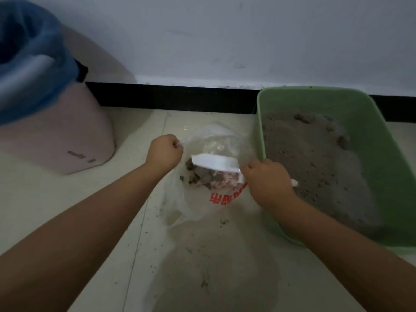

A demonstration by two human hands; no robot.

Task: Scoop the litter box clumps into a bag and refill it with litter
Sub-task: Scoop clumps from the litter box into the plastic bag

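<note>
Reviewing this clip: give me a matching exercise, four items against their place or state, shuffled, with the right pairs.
Items:
1. litter box
2. plastic bag
3. scoop
4. pink bin

Descriptions:
A. tipped over the bag's mouth
B. far left, blue liner
C. green, by the wall on the right
D. edge pinched by the left hand

Pairs: 1-C, 2-D, 3-A, 4-B

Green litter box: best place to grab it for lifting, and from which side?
Grip the litter box by its rim, on the two long sides, coming from above. The rim looks like the only edge that fingers can hook, since the walls are smooth and sloped. The litter is heaped unevenly, so a grip on both sides should keep it level.
</note>
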